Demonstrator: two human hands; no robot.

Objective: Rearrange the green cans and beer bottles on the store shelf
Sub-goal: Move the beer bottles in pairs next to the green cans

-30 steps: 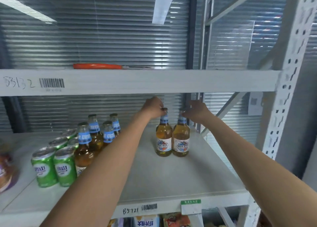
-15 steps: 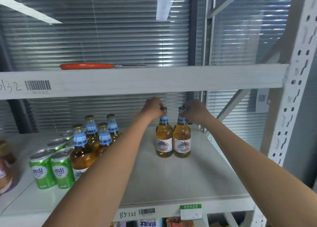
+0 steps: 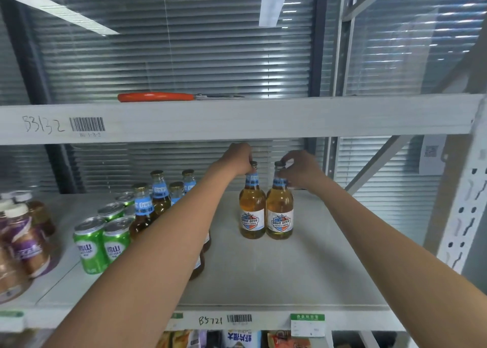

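Note:
Two amber beer bottles stand upright and touching near the middle of the white shelf (image 3: pixel 263 274). My left hand (image 3: pixel 238 158) grips the neck and cap of the left bottle (image 3: pixel 252 213). My right hand (image 3: pixel 300 168) pinches the cap and neck of the right bottle (image 3: pixel 279 214). Further left stands a cluster of beer bottles (image 3: pixel 158 195) with blue neck labels, partly hidden behind my left forearm. Several green cans (image 3: pixel 101 241) stand in front of and beside that cluster.
Purple-labelled drink bottles (image 3: pixel 22 242) crowd the shelf's left end. An orange-handled tool (image 3: pixel 158 96) lies on the upper shelf. A white perforated upright (image 3: pixel 461 216) bounds the right side. Bare shelf surface lies in front of and to the right of the two held bottles.
Both hands stay on the two bottle tops. The bottles stand in much the same spot; my right hand's fingers have shifted slightly on the cap. The view has tilted a little.

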